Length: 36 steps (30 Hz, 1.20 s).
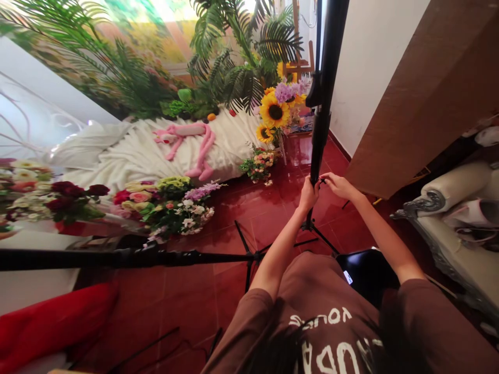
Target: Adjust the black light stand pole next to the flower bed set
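Observation:
A black light stand rises upright in front of me, its legs spread on the red floor. Wrapped round its lower pole is my left hand. My right hand is at the right of the same pole, fingers pinched on a small black knob that sticks out from it. Higher on the pole another black clamp shows. The stand's top is out of view.
To the left a second black stand spans the view. A bed with a white cover bears a pink plush toy. Flower bunches, sunflowers and palm fronds surround it. A carved cream sofa stands at right.

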Tool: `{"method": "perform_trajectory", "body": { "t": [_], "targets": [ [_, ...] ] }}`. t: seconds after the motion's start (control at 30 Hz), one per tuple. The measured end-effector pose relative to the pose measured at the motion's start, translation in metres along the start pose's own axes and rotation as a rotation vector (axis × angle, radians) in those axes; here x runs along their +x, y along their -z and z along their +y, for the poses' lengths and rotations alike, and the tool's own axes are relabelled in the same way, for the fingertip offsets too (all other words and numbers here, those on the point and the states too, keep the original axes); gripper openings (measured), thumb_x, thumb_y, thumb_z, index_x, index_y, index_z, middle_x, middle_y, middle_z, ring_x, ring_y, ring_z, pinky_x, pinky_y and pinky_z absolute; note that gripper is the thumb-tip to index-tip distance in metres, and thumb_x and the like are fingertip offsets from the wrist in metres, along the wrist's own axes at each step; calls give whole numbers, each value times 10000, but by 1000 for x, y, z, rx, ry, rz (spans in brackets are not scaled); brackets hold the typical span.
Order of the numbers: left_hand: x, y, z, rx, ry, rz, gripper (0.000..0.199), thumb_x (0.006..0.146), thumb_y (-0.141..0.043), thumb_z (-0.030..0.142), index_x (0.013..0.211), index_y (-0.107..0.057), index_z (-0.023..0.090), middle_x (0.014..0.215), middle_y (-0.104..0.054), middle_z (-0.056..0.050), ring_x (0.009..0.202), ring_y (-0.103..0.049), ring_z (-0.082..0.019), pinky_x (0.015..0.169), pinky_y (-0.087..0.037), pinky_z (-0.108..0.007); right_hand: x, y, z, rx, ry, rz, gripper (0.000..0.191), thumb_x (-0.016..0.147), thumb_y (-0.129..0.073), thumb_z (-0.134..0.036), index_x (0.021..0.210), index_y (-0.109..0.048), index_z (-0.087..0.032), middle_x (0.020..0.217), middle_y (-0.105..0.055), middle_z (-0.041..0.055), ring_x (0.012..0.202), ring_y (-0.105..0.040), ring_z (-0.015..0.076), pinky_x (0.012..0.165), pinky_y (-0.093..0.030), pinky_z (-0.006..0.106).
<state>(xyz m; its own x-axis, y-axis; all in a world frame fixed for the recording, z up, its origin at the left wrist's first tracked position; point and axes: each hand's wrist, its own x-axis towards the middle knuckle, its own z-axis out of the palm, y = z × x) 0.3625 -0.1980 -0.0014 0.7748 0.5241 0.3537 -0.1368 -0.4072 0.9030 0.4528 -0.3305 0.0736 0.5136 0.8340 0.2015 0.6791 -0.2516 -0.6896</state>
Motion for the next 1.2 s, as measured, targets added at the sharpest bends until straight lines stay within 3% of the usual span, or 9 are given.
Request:
{"method": "perform_trajectory", "body": {
  "t": [0.27, 0.47, 0.6, 0.73, 0.93, 1.07, 1.2],
  "targets": [
    [-1, -1, 1, -3, -31, 7, 258, 958, -481, 366, 1130, -481, 173, 1070, -654, -143, 941, -666, -194, 814, -510, -310, 6, -23, 14, 77, -44, 129, 335, 998, -341, -398, 1172, -570, -226, 1074, -707, 69, 1017, -664, 205, 938, -485, 371],
    [-2, -1, 0, 28, -19, 19, 271, 944, -509, 386, 1114, -500, 175, 1041, -654, -137, 923, -659, -195, 800, -499, -302, 17, -45, 20, 195, -82, 296, 324, 990, -325, -436, 1055, -564, -227, 808, -655, 22, 762, -643, 170, 794, -497, 319],
    [-2, 0, 2, 40, -11, 19, 252, 946, -500, 381, 1087, -491, 171, 1004, -654, -132, 880, -655, -189, 775, -491, -296, 24, -45, 20, 251, -204, 284, 300, 967, -396, -392, 1192, -526, -242, 680, -590, -33, 543, -585, 139, 643, -486, 295],
    [-1, -1, 2, 36, -26, 26, 256, 942, -511, 378, 1089, -487, 170, 1012, -646, -130, 883, -646, -184, 783, -484, -292, 38, -42, 28, 313, -428, 287, 484, 857, -582, -314, 1317, -464, -222, 624, -546, -62, 450, -533, 124, 539, -471, 277],
    [-6, -1, 1, 43, -7, 28, 255, 949, -492, 380, 1111, -495, 183, 1003, -648, -109, 850, -646, -169, 776, -485, -284, 54, -47, 32, 319, -565, 419, 509, 672, -672, -93, 1157, -552, -188, 670, -561, -48, 489, -485, 97, 494, -434, 233],
    [-11, 3, 5, 44, -16, 29, 285, 952, -483, 386, 1149, -495, 180, 1065, -651, -121, 904, -650, -177, 810, -488, -291, 35, -49, 25, 730, -597, 333, 309, 778, -628, -223, 1080, -575, -190, 782, -635, 4, 532, -500, 84, 472, -399, 197],
    [-15, 5, 9, 21, -1, 30, 309, 950, -487, 402, 1176, -506, 192, 1125, -652, -120, 958, -653, -185, 844, -491, -301, 5, -56, 23, 1101, -460, 325, 291, 823, -592, -329, 1095, -601, -226, 1032, -692, 22, 688, -573, 71, 541, -416, 159]
  ]
}}
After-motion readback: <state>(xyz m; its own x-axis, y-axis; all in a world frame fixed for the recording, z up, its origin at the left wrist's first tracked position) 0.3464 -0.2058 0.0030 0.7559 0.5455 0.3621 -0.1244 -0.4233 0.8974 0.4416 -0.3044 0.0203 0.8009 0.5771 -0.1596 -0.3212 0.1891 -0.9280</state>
